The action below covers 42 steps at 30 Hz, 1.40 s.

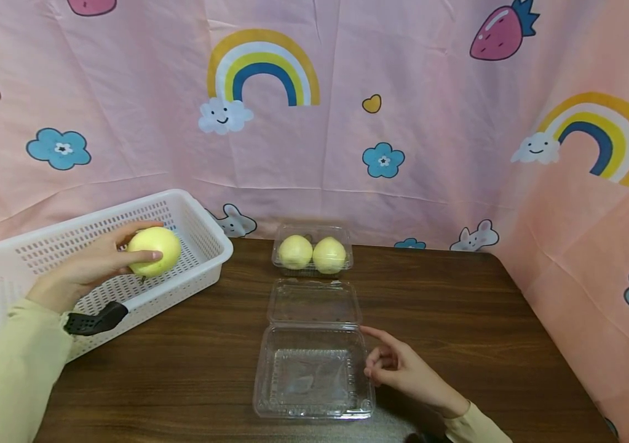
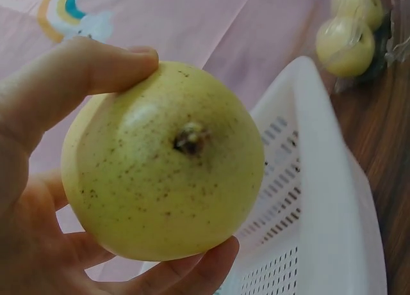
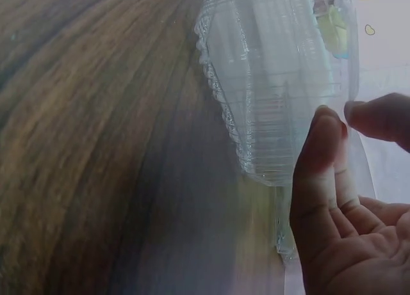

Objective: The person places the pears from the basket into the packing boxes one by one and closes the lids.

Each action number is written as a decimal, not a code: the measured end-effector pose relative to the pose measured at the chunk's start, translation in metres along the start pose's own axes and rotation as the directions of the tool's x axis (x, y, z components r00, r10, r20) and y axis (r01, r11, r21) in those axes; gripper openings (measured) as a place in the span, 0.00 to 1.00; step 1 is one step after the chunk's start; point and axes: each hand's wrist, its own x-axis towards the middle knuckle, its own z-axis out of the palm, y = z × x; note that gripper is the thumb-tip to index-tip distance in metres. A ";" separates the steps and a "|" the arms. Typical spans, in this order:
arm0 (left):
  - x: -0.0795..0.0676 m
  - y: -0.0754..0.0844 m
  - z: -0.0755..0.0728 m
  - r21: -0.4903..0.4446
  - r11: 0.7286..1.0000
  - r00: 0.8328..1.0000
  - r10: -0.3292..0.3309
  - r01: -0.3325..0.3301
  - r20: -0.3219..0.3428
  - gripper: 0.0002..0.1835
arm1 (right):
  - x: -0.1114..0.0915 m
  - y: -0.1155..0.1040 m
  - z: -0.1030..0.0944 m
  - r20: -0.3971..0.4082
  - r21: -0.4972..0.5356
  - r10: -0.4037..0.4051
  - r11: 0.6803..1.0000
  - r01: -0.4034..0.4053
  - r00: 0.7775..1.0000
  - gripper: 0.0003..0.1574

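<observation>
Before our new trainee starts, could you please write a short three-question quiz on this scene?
1. Multiple choice: which hand grips a fruit? A) left B) right C) both
2. True or false: the front box is closed.
3. Fill in the blank: the rear box shows ___ fruits inside.

Key:
1. A: the left hand grips it, over the basket.
2. False: the front box stands open, its lid laid back.
3. Two.

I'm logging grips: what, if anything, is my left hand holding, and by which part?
Your left hand holds a yellow fruit by its rounded sides, leaving the dark-centred end uncovered.
</observation>
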 end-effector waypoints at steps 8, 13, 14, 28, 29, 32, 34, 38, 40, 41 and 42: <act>0.001 0.010 0.014 0.080 0.996 0.999 0.039 -0.038 -0.006 0.33 | 0.001 0.003 0.001 -0.010 0.015 0.001 1.000 -0.001 1.000 0.42; 0.001 0.014 0.022 0.057 0.996 0.998 0.066 -0.067 0.018 0.33 | 0.003 0.003 0.005 -0.022 0.113 0.028 0.993 -0.026 0.999 0.42; 0.001 0.015 0.024 0.051 0.996 0.997 0.068 -0.069 0.023 0.34 | 0.004 0.002 0.006 -0.025 0.140 0.036 0.990 -0.032 0.999 0.42; -0.001 0.025 0.036 0.009 0.997 0.996 0.080 -0.080 0.042 0.35 | 0.005 -0.007 0.016 -0.083 0.288 0.154 0.950 -0.125 0.985 0.44; -0.001 0.026 0.037 0.002 0.996 0.995 0.085 -0.085 0.047 0.35 | 0.005 -0.006 0.017 -0.085 0.289 0.157 0.949 -0.126 0.984 0.44; -0.001 0.030 0.042 0.005 0.994 0.993 0.104 -0.105 0.056 0.36 | 0.005 -0.006 0.017 -0.091 0.290 0.155 0.949 -0.122 0.984 0.44; -0.001 0.032 0.044 0.014 0.994 0.992 0.111 -0.112 0.060 0.37 | 0.005 -0.005 0.018 -0.095 0.289 0.155 0.949 -0.122 0.983 0.44; -0.001 0.036 0.050 0.018 0.994 0.993 0.103 -0.104 0.064 0.38 | 0.005 -0.004 0.018 -0.095 0.291 0.157 0.949 -0.124 0.983 0.44; 0.000 0.037 0.054 0.016 0.994 0.992 0.109 -0.110 0.066 0.38 | 0.005 -0.003 0.017 -0.095 0.293 0.159 0.948 -0.125 0.983 0.44; 0.001 0.037 0.055 0.015 0.993 0.991 0.113 -0.114 0.068 0.38 | 0.005 -0.003 0.017 -0.094 0.294 0.158 0.948 -0.124 0.983 0.44; 0.002 0.038 0.057 0.021 0.992 0.991 0.120 -0.122 0.067 0.39 | 0.005 -0.003 0.017 -0.094 0.295 0.159 0.947 -0.125 0.983 0.44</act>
